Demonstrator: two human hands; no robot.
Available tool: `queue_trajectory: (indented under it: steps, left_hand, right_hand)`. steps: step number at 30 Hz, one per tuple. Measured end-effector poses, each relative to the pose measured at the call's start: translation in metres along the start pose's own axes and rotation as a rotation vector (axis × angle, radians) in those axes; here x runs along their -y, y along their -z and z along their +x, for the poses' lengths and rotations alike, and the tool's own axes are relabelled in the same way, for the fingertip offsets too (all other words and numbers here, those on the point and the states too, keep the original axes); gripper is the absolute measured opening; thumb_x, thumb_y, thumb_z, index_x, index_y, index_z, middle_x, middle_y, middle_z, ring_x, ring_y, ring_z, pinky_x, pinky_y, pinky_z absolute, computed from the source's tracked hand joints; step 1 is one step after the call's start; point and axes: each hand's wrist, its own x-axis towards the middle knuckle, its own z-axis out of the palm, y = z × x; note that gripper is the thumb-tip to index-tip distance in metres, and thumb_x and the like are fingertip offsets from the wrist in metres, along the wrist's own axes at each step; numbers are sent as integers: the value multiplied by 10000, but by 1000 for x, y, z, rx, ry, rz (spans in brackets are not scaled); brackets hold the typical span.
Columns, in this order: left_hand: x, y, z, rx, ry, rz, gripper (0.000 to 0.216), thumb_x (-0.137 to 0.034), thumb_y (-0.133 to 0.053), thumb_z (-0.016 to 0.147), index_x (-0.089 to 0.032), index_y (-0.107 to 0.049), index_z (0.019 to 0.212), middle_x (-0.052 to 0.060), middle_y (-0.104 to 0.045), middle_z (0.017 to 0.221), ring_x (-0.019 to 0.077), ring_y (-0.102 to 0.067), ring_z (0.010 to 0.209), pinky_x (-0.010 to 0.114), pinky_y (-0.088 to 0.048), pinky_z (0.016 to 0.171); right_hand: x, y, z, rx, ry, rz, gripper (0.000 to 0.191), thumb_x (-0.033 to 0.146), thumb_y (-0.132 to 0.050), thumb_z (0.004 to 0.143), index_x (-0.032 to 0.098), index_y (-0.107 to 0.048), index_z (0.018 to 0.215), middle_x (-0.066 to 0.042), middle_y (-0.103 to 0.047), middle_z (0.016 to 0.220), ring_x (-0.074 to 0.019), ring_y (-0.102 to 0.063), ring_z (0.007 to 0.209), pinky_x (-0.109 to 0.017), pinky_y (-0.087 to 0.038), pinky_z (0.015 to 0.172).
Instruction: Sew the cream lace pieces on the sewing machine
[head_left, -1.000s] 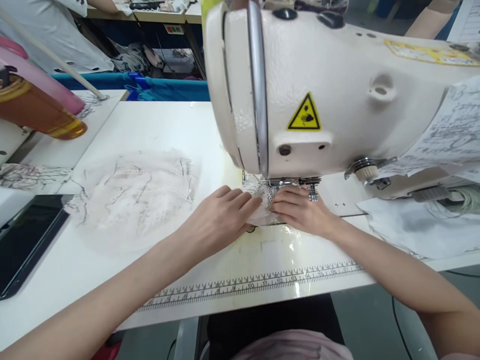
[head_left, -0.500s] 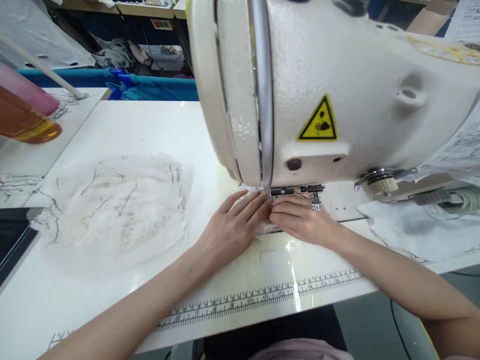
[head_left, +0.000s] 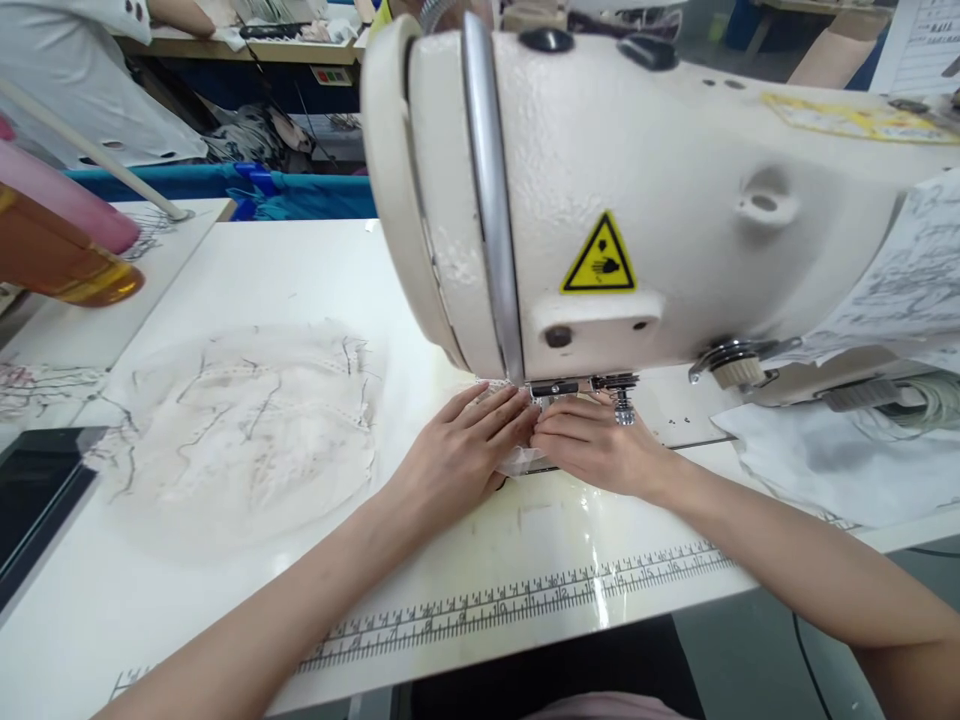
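Observation:
A small piece of sheer white fabric (head_left: 523,462) lies under the needle area of a white sewing machine (head_left: 645,160). My left hand (head_left: 465,450) rests flat over its left side, fingers stretched toward the presser foot area. On the other side, my right hand (head_left: 589,440) has its fingers bent and pressed together at the fabric's edge, close to my left fingertips. Most of the fabric is hidden beneath both hands. Just above my right fingers are the machine's metal attachment and small knurled screw (head_left: 624,408).
Another sheer white piece with dark loose threads (head_left: 247,420) lies left on the white table (head_left: 300,270). A dark flat device (head_left: 41,490), an amber container (head_left: 67,260) and a pink one (head_left: 82,195) are farther left. White cloth (head_left: 840,460) lies right. A person in white (head_left: 82,90) is behind.
The camera view has tilted, so the machine appears lower and farther left. Both hands stay at the fabric with only slight shifts. More of the person behind shows.

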Motion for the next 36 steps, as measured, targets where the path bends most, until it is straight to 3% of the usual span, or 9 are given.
queue_trajectory:
  steps: [13,19,26,36]
  left_hand:
    - [-2,1,3,23,39,7,464,-143,-419,853,-124,-511,1307,95,-527,1356,252,-523,1233,463,-392,1055]
    - [-5,1,5,11,66,14,423,-199,-412,895,-122,-521,1296,104,-551,1333,259,-536,1218,469,-394,1050]
    - [-7,-1,6,-5,83,34,401,-226,-424,905,-135,-540,1278,108,-567,1318,269,-540,1211,479,-395,1049]
    - [-9,0,6,-5,110,24,364,-272,-445,928,-184,-563,1261,94,-602,1279,263,-555,1195,477,-383,1064]
  right_hand:
    - [-3,0,0,6,-24,70,239,77,-487,889,237,-664,903,18,-690,865,-123,-607,868,-287,-464,759]
    - [-2,5,2,-9,-42,-10,241,84,-472,891,225,-667,889,12,-684,869,-116,-594,859,-256,-425,660]
    - [-6,0,-2,13,-74,8,221,96,-480,893,224,-660,914,7,-682,928,-113,-596,849,-261,-441,704]
    - [-8,5,-4,0,-130,-50,203,136,-486,890,235,-661,916,29,-701,973,-119,-615,809,-265,-383,585]
